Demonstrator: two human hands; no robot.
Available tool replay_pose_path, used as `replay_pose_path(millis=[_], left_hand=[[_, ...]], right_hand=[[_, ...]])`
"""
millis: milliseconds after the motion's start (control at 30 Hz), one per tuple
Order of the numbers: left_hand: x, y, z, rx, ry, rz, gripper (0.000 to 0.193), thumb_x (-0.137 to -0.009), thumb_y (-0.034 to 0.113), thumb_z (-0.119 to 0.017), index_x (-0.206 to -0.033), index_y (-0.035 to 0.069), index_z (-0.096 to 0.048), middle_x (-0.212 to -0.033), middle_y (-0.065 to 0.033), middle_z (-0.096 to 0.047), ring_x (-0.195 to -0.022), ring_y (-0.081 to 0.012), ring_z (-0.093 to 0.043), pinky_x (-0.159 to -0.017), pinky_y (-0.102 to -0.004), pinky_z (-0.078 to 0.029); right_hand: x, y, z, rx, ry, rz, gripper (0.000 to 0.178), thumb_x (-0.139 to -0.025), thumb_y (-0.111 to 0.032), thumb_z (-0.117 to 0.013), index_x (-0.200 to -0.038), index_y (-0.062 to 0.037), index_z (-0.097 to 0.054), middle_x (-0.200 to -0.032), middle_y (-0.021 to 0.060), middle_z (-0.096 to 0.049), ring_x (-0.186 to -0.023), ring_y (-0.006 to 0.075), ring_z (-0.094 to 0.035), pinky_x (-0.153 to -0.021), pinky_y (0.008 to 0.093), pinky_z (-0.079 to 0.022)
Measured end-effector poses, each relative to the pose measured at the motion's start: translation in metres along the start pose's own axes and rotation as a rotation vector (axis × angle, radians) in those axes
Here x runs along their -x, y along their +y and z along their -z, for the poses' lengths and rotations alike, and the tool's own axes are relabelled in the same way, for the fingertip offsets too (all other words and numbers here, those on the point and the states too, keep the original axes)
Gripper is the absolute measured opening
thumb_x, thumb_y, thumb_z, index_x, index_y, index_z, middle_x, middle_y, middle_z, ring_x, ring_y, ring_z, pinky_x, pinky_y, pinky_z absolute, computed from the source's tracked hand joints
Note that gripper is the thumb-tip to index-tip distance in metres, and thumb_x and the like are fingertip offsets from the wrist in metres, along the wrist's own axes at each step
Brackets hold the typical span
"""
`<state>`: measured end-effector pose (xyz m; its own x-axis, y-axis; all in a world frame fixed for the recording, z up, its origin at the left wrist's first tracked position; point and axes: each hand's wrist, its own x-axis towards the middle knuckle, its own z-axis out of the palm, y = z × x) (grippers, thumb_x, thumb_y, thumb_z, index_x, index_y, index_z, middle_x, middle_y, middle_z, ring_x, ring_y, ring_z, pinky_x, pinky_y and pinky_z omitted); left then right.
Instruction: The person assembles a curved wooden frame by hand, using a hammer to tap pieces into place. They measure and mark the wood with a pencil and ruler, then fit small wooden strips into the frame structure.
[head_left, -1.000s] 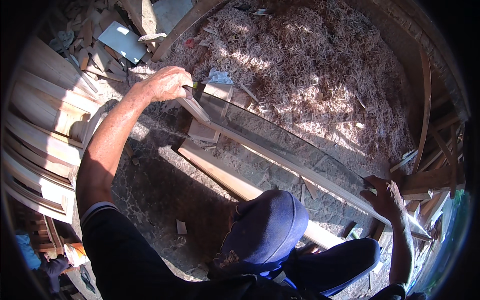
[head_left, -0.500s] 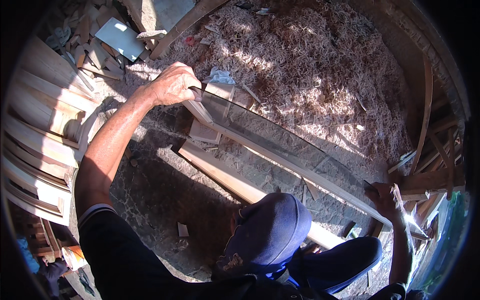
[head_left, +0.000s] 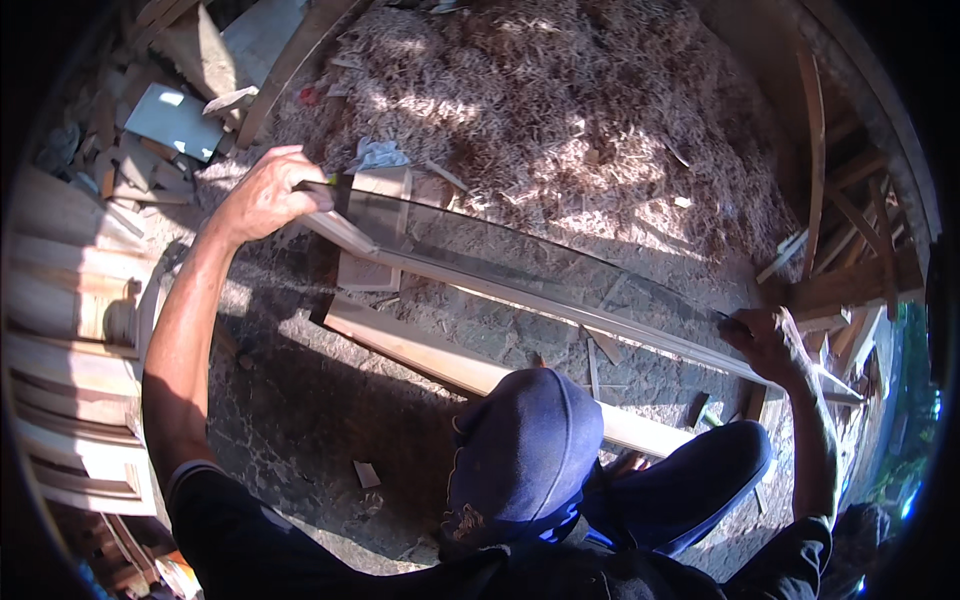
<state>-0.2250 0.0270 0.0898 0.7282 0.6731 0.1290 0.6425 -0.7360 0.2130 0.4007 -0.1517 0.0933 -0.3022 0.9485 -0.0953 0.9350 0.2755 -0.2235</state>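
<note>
A long, narrow, dark see-through pane (head_left: 520,245) spans the space in front of me, slanting from far left to near right. A pale wooden strip (head_left: 560,315) runs along its near side. At the pane's left end, my left hand (head_left: 270,195) pinches the corner between thumb and fingers; a small yellow-green bit shows at the fingertips. My right hand (head_left: 768,345) is closed round the dark right end, its fingers partly in shadow. Nearer me, a thick pale wooden beam (head_left: 420,345) lies on the floor, partly hidden behind my blue-clothed knee (head_left: 535,440).
A big heap of wood shavings (head_left: 560,130) lies beyond the pane. Panelled wooden doors (head_left: 75,350) are at the left, with offcuts and a white board (head_left: 174,122) behind them. Wooden pieces (head_left: 850,280) stand at the right. A hammer-like tool (head_left: 706,411) lies near my other knee.
The whole view has shifted and turned slightly, so the surroundings sit further left. The fingers of my left hand have spread a little at the pane's corner; both hands still hold its ends.
</note>
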Motion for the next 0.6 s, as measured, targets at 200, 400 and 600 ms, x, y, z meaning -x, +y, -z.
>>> replay_pose_path(millis=[200,400,600], left_hand=[[0.001,-0.041,-0.004,-0.077,-0.210,0.102,0.030,-0.088,0.028,-0.061,-0.090,-0.001,-0.069,-0.089,-0.0141,-0.067,-0.092,-0.0276,-0.064,-0.115,-0.0474,-0.035],[0.036,-0.113,-0.008,-0.114,-0.087,0.053,0.036,-0.090,0.020,-0.071,-0.118,-0.002,-0.070,-0.131,-0.0294,-0.060,-0.127,-0.0430,-0.053,-0.112,-0.0484,-0.039],[0.029,-0.068,0.002,-0.076,-0.186,0.133,0.034,-0.087,0.014,-0.071,-0.118,-0.001,-0.070,-0.116,-0.0242,-0.067,-0.111,-0.0394,-0.060,-0.101,-0.0448,-0.045]], right_hand=[[0.002,0.015,-0.006,-0.022,-0.043,0.049,0.031,-0.092,-0.042,-0.067,-0.095,-0.0111,-0.069,-0.077,0.0128,-0.068,-0.078,0.0360,-0.069,-0.065,0.0481,-0.053],[0.006,0.009,0.002,0.051,-0.115,-0.027,0.033,-0.090,-0.042,-0.069,-0.103,-0.0119,-0.068,-0.084,0.0129,-0.070,-0.086,0.0349,-0.070,-0.070,0.0492,-0.055],[0.069,0.073,0.026,-0.074,-0.106,-0.170,0.061,-0.086,-0.045,-0.075,-0.140,-0.0247,-0.055,-0.123,0.0070,-0.071,-0.114,0.0309,-0.067,-0.094,0.0464,-0.054]])
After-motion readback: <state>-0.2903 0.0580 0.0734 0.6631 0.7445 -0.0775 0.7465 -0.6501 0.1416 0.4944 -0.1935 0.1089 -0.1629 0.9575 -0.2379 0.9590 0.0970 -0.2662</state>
